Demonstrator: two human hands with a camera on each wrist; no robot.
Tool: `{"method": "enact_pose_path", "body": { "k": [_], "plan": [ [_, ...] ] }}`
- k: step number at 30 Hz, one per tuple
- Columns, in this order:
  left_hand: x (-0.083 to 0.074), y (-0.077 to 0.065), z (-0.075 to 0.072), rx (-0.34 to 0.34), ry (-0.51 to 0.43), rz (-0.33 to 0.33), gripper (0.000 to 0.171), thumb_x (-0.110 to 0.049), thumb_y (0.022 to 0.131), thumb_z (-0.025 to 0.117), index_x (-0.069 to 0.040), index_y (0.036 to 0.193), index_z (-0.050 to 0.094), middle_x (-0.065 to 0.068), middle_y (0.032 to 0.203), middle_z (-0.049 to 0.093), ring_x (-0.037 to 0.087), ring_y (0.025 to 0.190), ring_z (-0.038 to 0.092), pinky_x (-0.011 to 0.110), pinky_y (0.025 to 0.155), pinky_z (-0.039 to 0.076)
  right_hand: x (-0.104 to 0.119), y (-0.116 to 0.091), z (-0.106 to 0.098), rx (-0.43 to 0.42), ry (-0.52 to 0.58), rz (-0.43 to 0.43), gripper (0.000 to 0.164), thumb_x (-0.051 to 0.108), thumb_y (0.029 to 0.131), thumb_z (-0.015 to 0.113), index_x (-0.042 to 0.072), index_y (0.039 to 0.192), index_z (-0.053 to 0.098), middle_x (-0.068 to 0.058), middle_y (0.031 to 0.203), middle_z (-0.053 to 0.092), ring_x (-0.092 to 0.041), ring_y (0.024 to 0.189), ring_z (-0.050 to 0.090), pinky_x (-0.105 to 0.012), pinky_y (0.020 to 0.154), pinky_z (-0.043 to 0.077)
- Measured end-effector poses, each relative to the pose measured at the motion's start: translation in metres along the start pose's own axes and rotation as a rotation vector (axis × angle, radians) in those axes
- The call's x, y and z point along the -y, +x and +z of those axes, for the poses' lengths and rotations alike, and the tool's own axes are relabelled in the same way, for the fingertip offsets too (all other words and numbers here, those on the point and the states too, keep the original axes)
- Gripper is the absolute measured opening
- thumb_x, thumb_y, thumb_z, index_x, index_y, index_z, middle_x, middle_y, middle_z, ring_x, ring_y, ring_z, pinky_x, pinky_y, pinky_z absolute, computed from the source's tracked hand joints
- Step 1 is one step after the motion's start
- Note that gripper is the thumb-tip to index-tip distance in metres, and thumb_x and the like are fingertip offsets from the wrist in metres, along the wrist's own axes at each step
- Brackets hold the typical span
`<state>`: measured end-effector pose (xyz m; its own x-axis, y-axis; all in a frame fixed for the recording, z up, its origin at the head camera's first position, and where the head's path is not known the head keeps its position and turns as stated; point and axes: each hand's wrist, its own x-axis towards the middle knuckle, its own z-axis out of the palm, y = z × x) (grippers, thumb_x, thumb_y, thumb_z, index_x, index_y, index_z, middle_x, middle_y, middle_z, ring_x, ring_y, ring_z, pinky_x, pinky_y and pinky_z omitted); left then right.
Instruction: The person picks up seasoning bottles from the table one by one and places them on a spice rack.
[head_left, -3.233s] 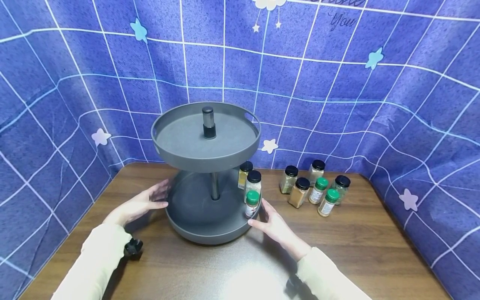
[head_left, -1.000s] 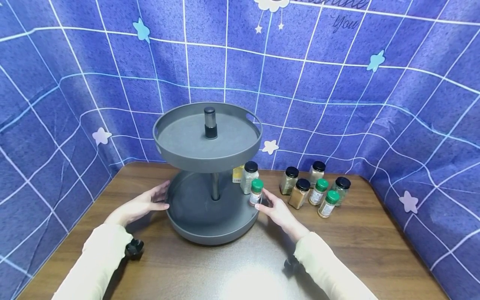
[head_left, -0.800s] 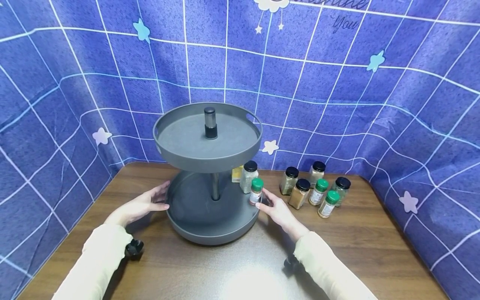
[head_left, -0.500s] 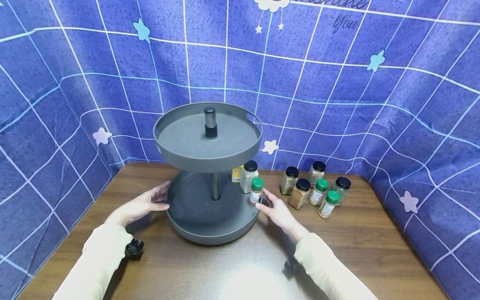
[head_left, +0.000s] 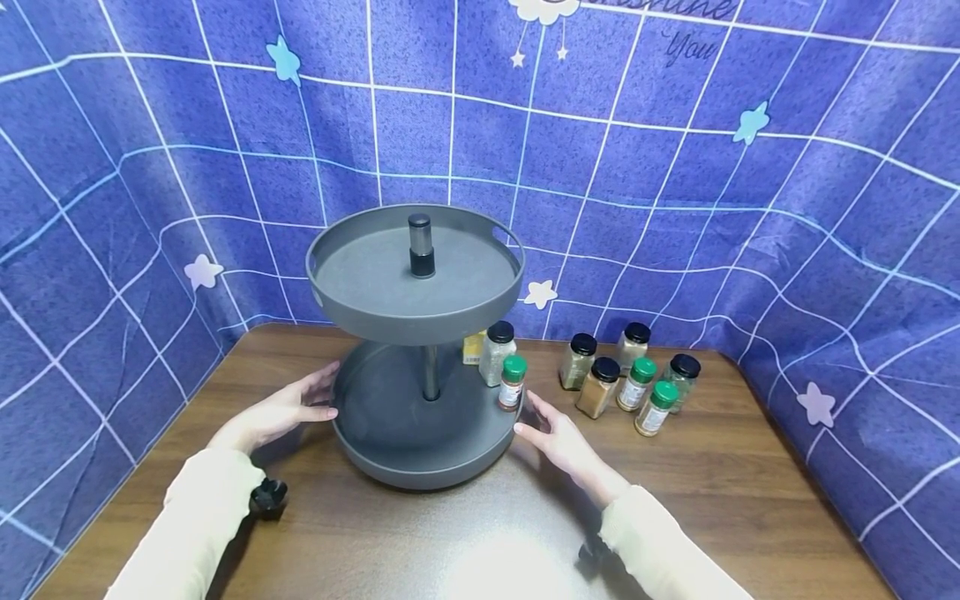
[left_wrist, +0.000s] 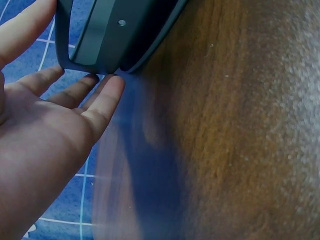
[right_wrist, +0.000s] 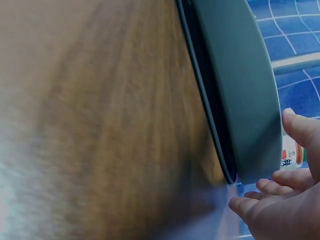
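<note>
A grey two-tier turntable rack [head_left: 420, 312] stands on the table. Its lower tray [head_left: 390, 437] bears a small green-capped spice jar [head_left: 512, 393], a black-capped jar of pale contents [head_left: 496, 364] and a yellow-labelled jar [head_left: 473, 348] partly hidden by the upper tier. My left hand [head_left: 279, 412] is at the tray's left side, fingers extended; in the left wrist view its fingertips [left_wrist: 116, 84] meet the tray's edge. At the right side, my right hand [head_left: 567, 448] has its thumb by the rim and its fingers spread along the outer wall, just in front of the green-capped jar.
Several spice jars with black or green caps, among them a brown-filled jar [head_left: 597, 389], stand on the wooden table [head_left: 720, 483] to the right. A blue star-patterned curtain [head_left: 637, 158] encloses the back and sides. A black wrist device [head_left: 268, 496] sits at the left sleeve.
The lower tray has turned, carrying its jars toward the back right and the yellow-labelled one behind the upper tier. Lately my right hand has slid back toward the front; the left has stayed.
</note>
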<state>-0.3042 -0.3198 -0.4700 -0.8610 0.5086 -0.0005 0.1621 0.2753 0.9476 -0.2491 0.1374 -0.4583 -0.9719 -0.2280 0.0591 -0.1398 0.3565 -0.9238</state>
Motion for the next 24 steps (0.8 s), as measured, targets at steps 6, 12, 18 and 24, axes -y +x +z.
{"method": "enact_pose_path", "body": {
  "k": [6, 12, 18, 24],
  "plan": [
    [0.0, 0.0, 0.0, 0.001, -0.016, 0.002, 0.087, -0.008, 0.088, 0.063, 0.001, 0.15, 0.003, 0.027, 0.155, 0.001, 0.053, 0.136, 0.011, 0.009, 0.091, 0.035, -0.005, -0.007, 0.002, 0.016, 0.024, -0.019, 0.064, 0.016, 0.09, 0.064, -0.003, 0.143, 0.034, -0.024, 0.141, 0.043, -0.036, 0.134, 0.036, -0.047, 0.111, 0.025],
    [-0.001, -0.001, 0.0, 0.012, -0.019, 0.002, 0.086, -0.007, 0.089, 0.062, 0.001, 0.15, 0.001, 0.027, 0.155, 0.0, 0.052, 0.137, 0.011, 0.009, 0.092, 0.036, -0.003, -0.011, 0.004, 0.047, 0.065, -0.035, 0.066, 0.015, 0.089, 0.064, -0.003, 0.144, 0.032, -0.024, 0.142, 0.042, -0.037, 0.134, 0.035, -0.048, 0.112, 0.022],
    [-0.001, -0.001, 0.0, 0.008, -0.019, 0.004, 0.086, -0.007, 0.089, 0.061, -0.001, 0.151, 0.002, 0.027, 0.155, 0.002, 0.05, 0.138, 0.011, 0.01, 0.093, 0.035, -0.002, -0.011, 0.005, 0.063, 0.092, -0.046, 0.067, 0.014, 0.089, 0.064, -0.002, 0.145, 0.031, -0.024, 0.144, 0.039, -0.038, 0.135, 0.033, -0.05, 0.112, 0.021],
    [-0.001, -0.002, -0.001, 0.003, -0.049, 0.007, 0.084, -0.005, 0.09, 0.06, 0.0, 0.15, 0.002, 0.026, 0.155, 0.002, 0.049, 0.138, 0.009, 0.01, 0.094, 0.035, -0.001, -0.009, 0.005, 0.065, 0.069, -0.057, 0.07, 0.015, 0.089, 0.065, -0.003, 0.145, 0.029, -0.024, 0.145, 0.038, -0.036, 0.136, 0.032, -0.047, 0.113, 0.021]
  ]
}}
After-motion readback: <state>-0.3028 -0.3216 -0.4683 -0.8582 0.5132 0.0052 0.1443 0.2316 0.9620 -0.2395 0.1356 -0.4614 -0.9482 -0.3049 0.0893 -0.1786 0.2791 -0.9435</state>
